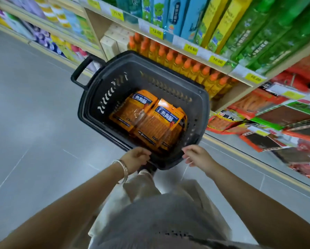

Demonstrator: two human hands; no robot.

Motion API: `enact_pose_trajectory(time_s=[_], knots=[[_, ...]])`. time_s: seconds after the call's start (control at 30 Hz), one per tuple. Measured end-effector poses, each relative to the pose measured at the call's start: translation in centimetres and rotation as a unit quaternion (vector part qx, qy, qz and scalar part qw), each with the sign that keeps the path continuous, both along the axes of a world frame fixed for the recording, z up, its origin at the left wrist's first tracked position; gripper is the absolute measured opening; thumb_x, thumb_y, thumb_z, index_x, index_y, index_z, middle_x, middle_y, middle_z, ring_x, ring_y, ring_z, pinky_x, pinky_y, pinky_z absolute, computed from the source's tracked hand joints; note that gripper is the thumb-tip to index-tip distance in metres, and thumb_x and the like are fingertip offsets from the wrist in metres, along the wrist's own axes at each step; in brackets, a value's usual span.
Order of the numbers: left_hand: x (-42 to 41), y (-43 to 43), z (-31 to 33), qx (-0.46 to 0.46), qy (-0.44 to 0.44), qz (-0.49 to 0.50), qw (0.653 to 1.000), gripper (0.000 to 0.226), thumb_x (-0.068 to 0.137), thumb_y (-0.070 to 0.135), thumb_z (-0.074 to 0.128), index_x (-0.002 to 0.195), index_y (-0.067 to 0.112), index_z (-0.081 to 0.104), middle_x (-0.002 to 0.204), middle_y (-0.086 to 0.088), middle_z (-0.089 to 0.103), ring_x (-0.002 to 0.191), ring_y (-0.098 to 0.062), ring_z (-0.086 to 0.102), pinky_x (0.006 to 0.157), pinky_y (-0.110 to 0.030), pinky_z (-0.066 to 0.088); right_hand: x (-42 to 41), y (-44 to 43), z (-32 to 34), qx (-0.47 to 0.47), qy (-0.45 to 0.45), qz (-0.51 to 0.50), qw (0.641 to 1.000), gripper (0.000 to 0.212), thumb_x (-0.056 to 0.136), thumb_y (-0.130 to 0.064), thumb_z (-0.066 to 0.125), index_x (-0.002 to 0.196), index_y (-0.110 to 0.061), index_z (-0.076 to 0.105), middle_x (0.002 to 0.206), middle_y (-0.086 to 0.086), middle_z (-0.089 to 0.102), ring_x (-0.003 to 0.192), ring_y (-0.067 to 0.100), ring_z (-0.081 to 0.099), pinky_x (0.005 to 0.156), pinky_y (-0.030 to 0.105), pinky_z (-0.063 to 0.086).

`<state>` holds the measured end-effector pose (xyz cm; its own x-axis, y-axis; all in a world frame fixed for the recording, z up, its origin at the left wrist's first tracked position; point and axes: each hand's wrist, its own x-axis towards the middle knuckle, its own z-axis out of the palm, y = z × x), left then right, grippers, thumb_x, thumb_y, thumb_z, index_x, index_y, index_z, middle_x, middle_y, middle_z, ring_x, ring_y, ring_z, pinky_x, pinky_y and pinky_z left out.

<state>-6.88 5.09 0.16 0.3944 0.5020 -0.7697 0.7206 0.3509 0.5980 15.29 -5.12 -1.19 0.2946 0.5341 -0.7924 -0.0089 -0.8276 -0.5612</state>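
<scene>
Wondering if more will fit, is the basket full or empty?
Partly full. Orange packets cover most of the floor of the basket; its slotted walls stand bare above them.

The basket (95, 87) is dark grey, nearly black. The packets (150, 121) are orange with fine stripes and blue-and-white labels. The bottles (186, 69) are yellow with orange caps. The tags (217, 61) are yellow, the floor (34, 114) is grey tile and the bangle (124, 169) is silver.
</scene>
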Motion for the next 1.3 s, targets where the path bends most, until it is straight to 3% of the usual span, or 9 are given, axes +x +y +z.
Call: enact_pose_trajectory(time_s=[0.13,0.43,0.53,0.63,0.73,0.87,0.97,1.17,1.3], knots=[[0.1,5.3,-0.6,0.0,0.003,0.057,0.998,0.018,0.094,0.014,0.049,0.108,0.015,0.061,0.106,-0.006,0.063,0.096,-0.02,0.061,0.076,-0.023,0.047,-2.4,6.5,-1.7,-0.006,0.02,-0.014,1.0,0.013,0.099,-0.021,0.047,0.109,-0.017,0.055,0.086,0.0,0.063,0.068,0.011,0.058,0.064,0.021,0.048],[2.9,11.3,-8.6,-0.032,-0.001,0.103,0.994,0.016,0.097,0.011,0.045,0.097,0.019,0.059,0.116,-0.001,0.062,0.108,-0.021,0.061,0.064,-0.011,0.047,-2.2,12.0,-12.0,-0.14,0.053,-0.117,0.982,0.032,0.099,-0.016,0.046,0.13,-0.011,0.043,0.109,0.007,0.06,0.091,0.021,0.06,0.084,0.036,0.048],[3.7,12.6,-11.1,-0.042,0.007,0.14,0.989,0.016,0.096,0.011,0.048,0.09,0.019,0.059,0.126,-0.003,0.059,0.114,-0.021,0.057,0.074,-0.013,0.047,-1.7,12.9,-15.2,-0.158,0.038,-0.177,0.971,0.016,0.097,-0.011,0.045,0.11,-0.009,0.055,0.117,0.015,0.06,0.095,0.025,0.062,0.093,0.042,0.047],[4.1,13.6,-13.3,-0.065,0.029,0.147,0.987,0.014,0.095,0.011,0.05,0.096,0.017,0.062,0.128,-0.005,0.058,0.105,-0.02,0.058,0.071,-0.014,0.044,-0.6,14.0,-18.3,-0.155,0.015,-0.269,0.95,0.006,0.094,-0.016,0.053,0.096,-0.013,0.057,0.118,0.013,0.061,0.082,0.016,0.058,0.08,0.035,0.049],[4.1,14.2,-14.7,-0.084,0.067,0.125,0.986,0.023,0.094,0.019,0.052,0.116,0.015,0.059,0.126,-0.001,0.057,0.104,-0.018,0.057,0.081,-0.02,0.048,1.0,15.3,-20.5,-0.18,0.017,-0.333,0.926,0.043,0.09,-0.032,0.06,0.125,-0.009,0.052,0.121,0.008,0.057,0.082,0.016,0.053,0.064,0.028,0.043],[3.9,14.9,-15.5,-0.072,0.081,0.097,0.989,0.012,0.093,0.021,0.05,0.093,0.028,0.06,0.115,0.0,0.064,0.105,-0.022,0.061,0.095,-0.037,0.048,1.8,16.5,-22.0,-0.2,0.055,-0.341,0.917,0.06,0.086,-0.053,0.059,0.13,-0.013,0.05,0.121,0.005,0.059,0.102,0.021,0.056,0.077,0.032,0.044],[3.8,15.2,-15.5,-0.078,0.093,0.121,0.985,0.016,0.093,0.019,0.048,0.088,0.03,0.06,0.116,0.001,0.063,0.107,-0.021,0.059,0.1,-0.04,0.044,1.5,17.2,-21.2,-0.154,0.038,-0.33,0.93,0.042,0.088,-0.049,0.059,0.117,-0.02,0.057,0.116,0.007,0.063,0.104,0.023,0.061,0.079,0.031,0.046],[3.6,15.3,-15.0,-0.038,0.078,0.136,0.987,0.016,0.093,0.029,0.05,0.108,0.028,0.053,0.114,0.004,0.061,0.105,-0.018,0.059,0.095,-0.037,0.047,-0.7,17.1,-16.9,-0.037,0.05,-0.348,0.935,0.046,0.097,-0.042,0.047,0.139,-0.025,0.041,0.12,0.0,0.057,0.102,0.017,0.06,0.084,0.035,0.052],[3.5,15.4,-14.2,-0.028,-0.005,0.183,0.983,0.054,0.082,0.043,0.067,0.127,0.019,0.049,0.121,0.003,0.059,0.113,-0.015,0.055,0.096,-0.031,0.044,-1.3,16.4,-14.0,-0.014,0.044,-0.302,0.952,0.021,0.096,-0.038,0.049,0.113,-0.028,0.056,0.12,0.004,0.062,0.108,0.022,0.061,0.097,0.047,0.048]])
